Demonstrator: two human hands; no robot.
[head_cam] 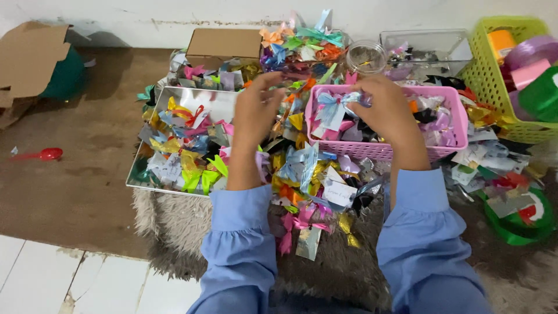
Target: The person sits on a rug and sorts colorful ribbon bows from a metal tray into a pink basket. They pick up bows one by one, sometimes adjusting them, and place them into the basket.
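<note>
1. The right hand (388, 110) pinches a pale blue ribbon bow (336, 106) above the pink basket (383, 151); its grip is closed narrowly on the bow's right end.
2. The left hand (256, 113) is raised just left of the bow, fingertips drawn together; whether they hold anything cannot be told.
3. A brown cardboard box (225, 42) lies behind the hands; small white cards (339, 191) lie among the bows below.
4. A glossy silver tray (218, 103) holds satin bows; a green lattice basket (491, 75) stands at right; a grey shaggy rug (174, 221) lies beneath.
</note>
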